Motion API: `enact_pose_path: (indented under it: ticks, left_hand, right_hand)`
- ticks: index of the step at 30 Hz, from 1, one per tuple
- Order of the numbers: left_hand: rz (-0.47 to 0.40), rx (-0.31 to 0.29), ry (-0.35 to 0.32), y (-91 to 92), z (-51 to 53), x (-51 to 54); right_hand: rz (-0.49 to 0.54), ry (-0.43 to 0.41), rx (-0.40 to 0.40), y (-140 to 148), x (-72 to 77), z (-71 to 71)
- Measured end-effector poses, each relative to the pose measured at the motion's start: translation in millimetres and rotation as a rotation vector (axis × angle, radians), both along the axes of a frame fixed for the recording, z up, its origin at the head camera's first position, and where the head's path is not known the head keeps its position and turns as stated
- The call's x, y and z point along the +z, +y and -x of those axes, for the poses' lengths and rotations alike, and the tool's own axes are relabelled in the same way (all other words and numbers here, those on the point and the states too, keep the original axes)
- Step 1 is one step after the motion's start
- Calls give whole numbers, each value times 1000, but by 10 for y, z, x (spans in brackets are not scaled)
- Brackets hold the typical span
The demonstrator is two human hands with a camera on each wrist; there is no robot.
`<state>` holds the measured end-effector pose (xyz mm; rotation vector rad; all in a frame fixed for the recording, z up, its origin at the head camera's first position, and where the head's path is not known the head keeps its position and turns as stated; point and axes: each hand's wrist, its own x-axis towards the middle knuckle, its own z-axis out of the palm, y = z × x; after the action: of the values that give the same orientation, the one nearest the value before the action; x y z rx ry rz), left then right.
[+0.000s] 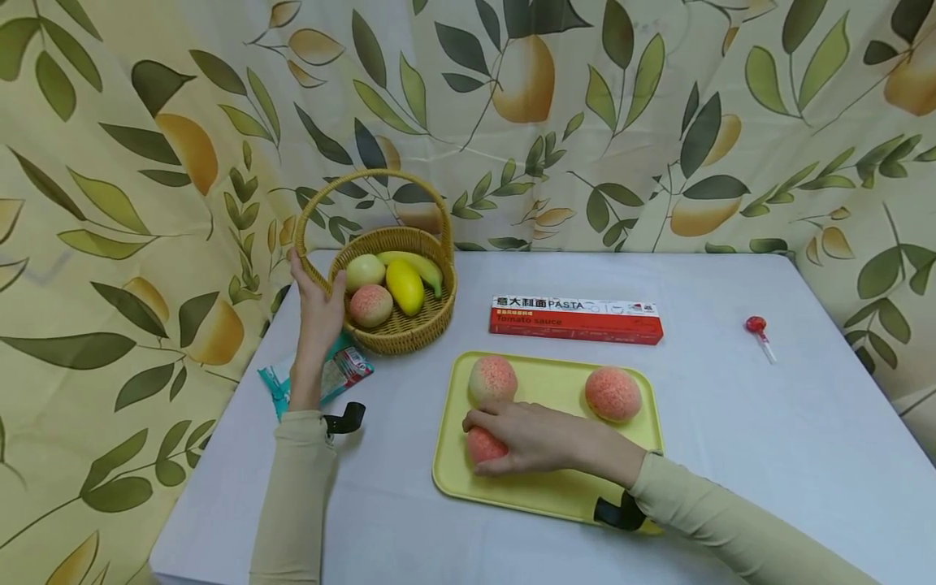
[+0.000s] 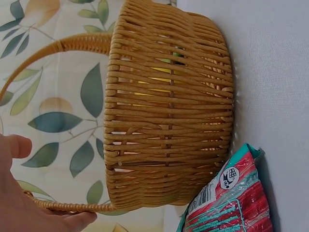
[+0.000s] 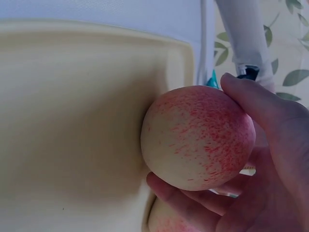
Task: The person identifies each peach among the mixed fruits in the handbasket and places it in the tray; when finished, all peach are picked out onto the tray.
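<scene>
My right hand (image 1: 530, 439) grips a pink peach (image 3: 198, 137) at the left side of the yellow tray (image 1: 552, 491), fingers and thumb around it. The peach appears to touch the tray. Just beyond it lies another peach (image 1: 493, 379), and a third peach (image 1: 613, 394) sits at the tray's right. My left hand (image 1: 318, 313) is at the left side of a wicker basket (image 1: 398, 333), its extended fingers touching the handle (image 2: 72, 207) while the thumb stands apart. Inside the basket are a peach (image 1: 370, 305), a pale green round fruit (image 1: 365, 274), a yellow mango (image 1: 405, 287) and a banana (image 1: 417, 266).
A teal and red packet (image 1: 344, 370) lies under my left wrist, in front of the basket. Behind the tray is a red and white pasta box (image 1: 576, 320). A red lollipop (image 1: 757, 327) lies to the right on the white table (image 1: 731, 455). Leaf-patterned curtain hangs behind.
</scene>
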<state>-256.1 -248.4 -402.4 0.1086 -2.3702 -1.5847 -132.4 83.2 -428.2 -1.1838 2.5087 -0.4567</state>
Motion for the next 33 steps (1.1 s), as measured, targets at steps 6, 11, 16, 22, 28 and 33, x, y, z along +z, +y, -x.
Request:
enact_pose_path:
  ticks: [6,11,16,22,28,33]
  left_hand:
    - [26,3,31,-25,54,-114]
    - [34,2,40,-13,39,-119]
    - [44,4,39,-16,36,-111]
    - [32,7,48,2,90,-111]
    - [26,-5,39,22,94,-122]
    - [26,27,33,29,70,-119]
  right_hand:
    - [2,-1,2,20,24,-40]
    - [114,15,48,-18,212,-17]
    - [174,55,75,-176,455,263]
    - [124,173,118,-518,635,911]
    - [58,143,91,-971,614,1494]
    - [-20,141,130,-1383,448,1763]
